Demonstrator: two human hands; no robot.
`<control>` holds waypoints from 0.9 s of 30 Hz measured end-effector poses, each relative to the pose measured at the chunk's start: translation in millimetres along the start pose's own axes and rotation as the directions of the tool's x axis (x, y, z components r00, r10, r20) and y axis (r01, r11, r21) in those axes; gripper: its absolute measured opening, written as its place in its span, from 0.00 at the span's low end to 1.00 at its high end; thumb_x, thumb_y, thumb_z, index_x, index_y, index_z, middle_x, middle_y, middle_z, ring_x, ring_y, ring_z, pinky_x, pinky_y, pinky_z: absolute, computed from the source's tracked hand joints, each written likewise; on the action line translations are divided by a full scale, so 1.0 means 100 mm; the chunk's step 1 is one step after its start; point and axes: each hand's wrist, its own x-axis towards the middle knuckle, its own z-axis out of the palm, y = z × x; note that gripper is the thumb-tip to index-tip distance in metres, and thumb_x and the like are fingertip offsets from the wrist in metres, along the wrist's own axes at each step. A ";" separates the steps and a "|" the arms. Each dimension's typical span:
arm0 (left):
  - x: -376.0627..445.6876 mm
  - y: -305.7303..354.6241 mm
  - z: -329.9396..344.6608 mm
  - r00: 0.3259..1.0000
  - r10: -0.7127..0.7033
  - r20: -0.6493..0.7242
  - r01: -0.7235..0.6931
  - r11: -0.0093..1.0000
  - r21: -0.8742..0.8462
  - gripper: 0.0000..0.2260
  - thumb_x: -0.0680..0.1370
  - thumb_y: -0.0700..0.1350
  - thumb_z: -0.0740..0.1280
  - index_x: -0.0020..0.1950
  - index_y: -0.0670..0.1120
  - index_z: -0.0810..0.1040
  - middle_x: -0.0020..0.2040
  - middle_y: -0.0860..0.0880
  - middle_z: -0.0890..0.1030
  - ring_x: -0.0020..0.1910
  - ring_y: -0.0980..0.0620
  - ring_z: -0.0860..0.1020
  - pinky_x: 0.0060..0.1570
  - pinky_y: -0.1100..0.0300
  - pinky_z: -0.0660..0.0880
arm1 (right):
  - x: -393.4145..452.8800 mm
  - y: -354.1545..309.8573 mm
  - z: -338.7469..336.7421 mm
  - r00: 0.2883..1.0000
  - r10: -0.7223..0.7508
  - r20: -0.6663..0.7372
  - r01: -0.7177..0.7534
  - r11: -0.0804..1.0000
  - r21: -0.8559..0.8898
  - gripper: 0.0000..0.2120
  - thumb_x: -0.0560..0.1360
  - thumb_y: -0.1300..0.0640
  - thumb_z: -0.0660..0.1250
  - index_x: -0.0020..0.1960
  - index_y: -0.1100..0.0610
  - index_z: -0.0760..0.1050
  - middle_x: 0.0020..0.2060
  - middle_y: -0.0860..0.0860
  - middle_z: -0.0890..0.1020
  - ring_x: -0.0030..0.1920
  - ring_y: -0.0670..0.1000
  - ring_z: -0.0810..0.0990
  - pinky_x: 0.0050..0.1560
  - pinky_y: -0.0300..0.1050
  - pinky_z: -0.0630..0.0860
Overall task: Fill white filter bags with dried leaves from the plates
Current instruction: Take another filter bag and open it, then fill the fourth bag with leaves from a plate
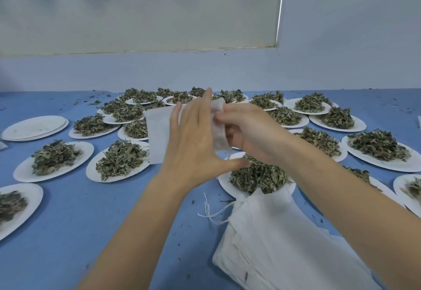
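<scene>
I hold a white filter bag [159,134] up above the blue table, its flat body hanging to the left of my hands. My left hand [193,139] grips it from the front with fingers pointing up. My right hand [248,130] pinches the bag's folded top edge [218,128] between thumb and fingers. Directly below my hands sits a white paper plate [224,182] heaped with dried green leaves [259,175]. Several more plates of leaves [120,159] surround it.
A stack of white drawstring filter bags [273,239] lies at the near right, strings trailing left. A stack of bare paper plates [34,128] sits at the far left. Leaf crumbs dot the blue table [91,210]. A pale wall rises behind the plates.
</scene>
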 end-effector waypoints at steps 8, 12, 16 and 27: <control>0.03 -0.21 0.04 0.953 0.247 -0.175 -0.213 0.959 0.188 0.29 0.60 0.30 0.66 0.62 0.30 0.70 0.52 0.34 0.78 0.49 0.35 0.77 0.54 0.47 0.71 | -0.03 0.02 -0.10 0.990 0.069 0.121 -0.105 0.941 0.321 0.09 0.76 0.62 0.54 0.52 0.63 0.71 0.36 0.56 0.77 0.37 0.54 0.79 0.43 0.48 0.78; 0.07 -0.16 0.03 0.925 0.349 -0.148 -0.312 0.924 0.223 0.21 0.61 0.33 0.62 0.53 0.32 0.76 0.43 0.36 0.78 0.40 0.37 0.76 0.40 0.50 0.72 | 0.00 0.02 -0.09 0.949 0.093 0.300 -0.211 0.898 0.387 0.11 0.74 0.57 0.55 0.49 0.61 0.72 0.40 0.54 0.75 0.42 0.51 0.75 0.48 0.45 0.72; 0.07 -0.16 0.12 0.943 0.317 -0.103 -0.288 0.930 0.228 0.19 0.58 0.34 0.69 0.49 0.32 0.77 0.37 0.38 0.77 0.32 0.40 0.76 0.30 0.54 0.69 | 0.06 0.07 -0.16 0.925 0.194 0.328 -0.278 0.932 0.233 0.13 0.76 0.52 0.56 0.49 0.59 0.75 0.40 0.54 0.79 0.42 0.51 0.78 0.48 0.44 0.75; 0.21 -0.46 0.48 0.953 -0.070 0.294 0.011 0.981 0.196 0.13 0.68 0.46 0.66 0.49 0.48 0.67 0.45 0.50 0.73 0.48 0.44 0.74 0.37 0.57 0.62 | -0.01 0.43 -0.83 0.984 0.163 -0.071 -0.107 0.228 -0.968 0.31 0.67 0.32 0.62 0.65 0.46 0.70 0.63 0.47 0.75 0.53 0.46 0.75 0.44 0.36 0.68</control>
